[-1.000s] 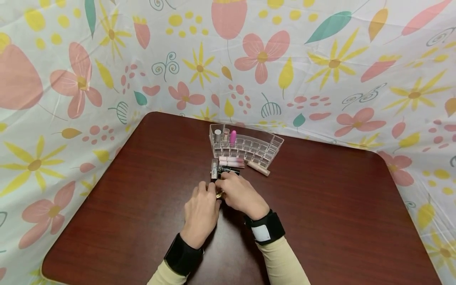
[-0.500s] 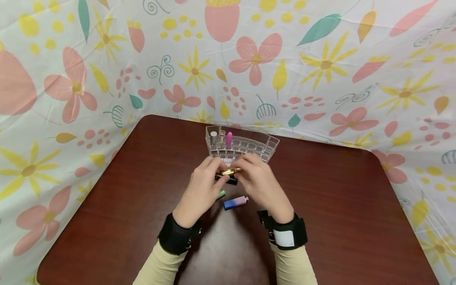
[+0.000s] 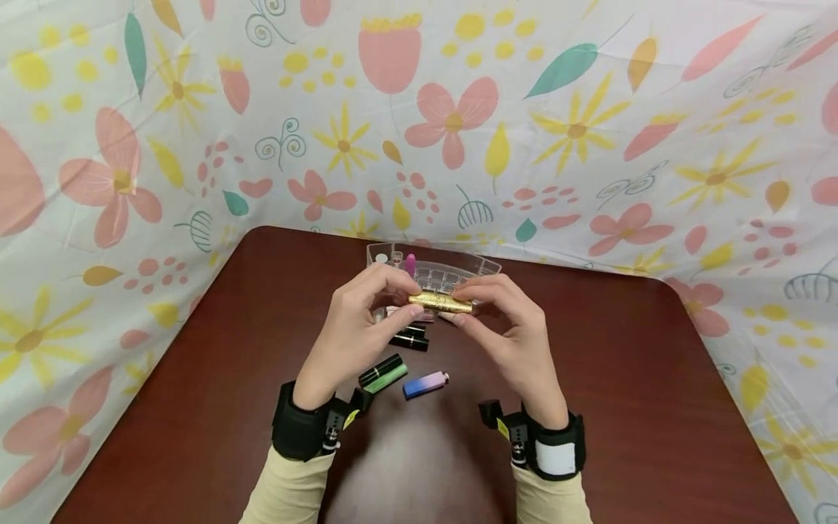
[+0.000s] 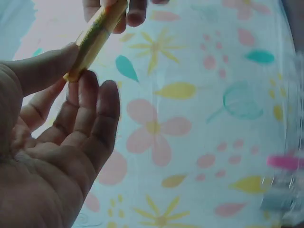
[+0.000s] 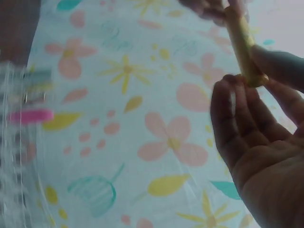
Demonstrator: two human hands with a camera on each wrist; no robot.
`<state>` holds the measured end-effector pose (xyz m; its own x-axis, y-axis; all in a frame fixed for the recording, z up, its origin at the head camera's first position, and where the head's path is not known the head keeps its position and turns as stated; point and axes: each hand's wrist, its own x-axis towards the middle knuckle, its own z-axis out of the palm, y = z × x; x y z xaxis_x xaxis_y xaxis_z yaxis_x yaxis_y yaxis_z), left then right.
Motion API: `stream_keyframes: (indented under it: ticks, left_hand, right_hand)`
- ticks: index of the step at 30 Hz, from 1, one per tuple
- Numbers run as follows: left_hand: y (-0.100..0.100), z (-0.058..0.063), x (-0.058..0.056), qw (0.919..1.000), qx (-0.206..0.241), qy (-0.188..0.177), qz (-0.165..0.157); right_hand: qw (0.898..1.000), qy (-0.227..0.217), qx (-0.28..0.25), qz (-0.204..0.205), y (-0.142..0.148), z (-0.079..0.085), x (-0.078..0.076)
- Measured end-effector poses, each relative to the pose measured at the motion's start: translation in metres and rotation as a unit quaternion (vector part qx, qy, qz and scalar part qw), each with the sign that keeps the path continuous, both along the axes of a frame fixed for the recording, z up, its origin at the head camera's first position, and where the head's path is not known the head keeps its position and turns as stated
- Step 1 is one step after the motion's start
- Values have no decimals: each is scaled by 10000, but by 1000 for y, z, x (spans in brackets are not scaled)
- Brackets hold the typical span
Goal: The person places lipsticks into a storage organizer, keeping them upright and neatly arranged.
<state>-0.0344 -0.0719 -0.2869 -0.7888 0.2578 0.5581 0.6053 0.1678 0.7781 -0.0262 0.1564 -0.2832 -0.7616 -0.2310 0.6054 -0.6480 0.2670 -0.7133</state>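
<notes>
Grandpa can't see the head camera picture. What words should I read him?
A person's left hand and right hand pinch opposite ends of a gold tube above a dark table. A blue-and-pink tube lies nearer the person, and a clear organizer stands farther back, before a flowery cloth.

One gold tube [image 3: 440,302], one clear organizer [image 3: 437,276]
</notes>
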Motion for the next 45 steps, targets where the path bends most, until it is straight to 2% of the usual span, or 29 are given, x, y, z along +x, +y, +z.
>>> stream_keyframes:
  ticks: [3, 7, 14, 18, 23, 26, 32, 38, 45]
  left_hand:
    - [-1, 0, 5, 9992, 318, -178, -137]
    - [0, 0, 4, 9982, 420, -356, -232]
    - [1, 2, 0, 9982, 306, -442, -281]
    - [0, -1, -3, 9977, 219, -594, -230]
    - [0, -10, -11, 9961, 200, -851, -120]
    - [0, -16, -16, 9945, 277, -1007, -105]
    - [0, -26, -23, 9912, 330, -1284, -59]
    - [1, -31, -27, 9921, 227, -1237, -33]
    - [3, -30, -27, 9919, 205, -1253, -58]
  right_hand:
    - [9972, -233, -598, 394, -3, 0, 4]
    - [9935, -379, -919, 553, -4, 1, 6]
    - [9933, -526, -887, 519, -4, 0, 2]
    - [9935, -697, -766, 483, -6, -4, -3]
    - [9899, -1233, -591, 383, -10, -11, -9]
    - [9827, -1700, -634, 371, -14, -16, -13]
    - [9594, -2618, -927, 495, -29, -27, -18]
    - [9438, -3044, -1171, 525, -40, -33, -19]
    - [9268, -3440, -1403, 551, -43, -37, -25]
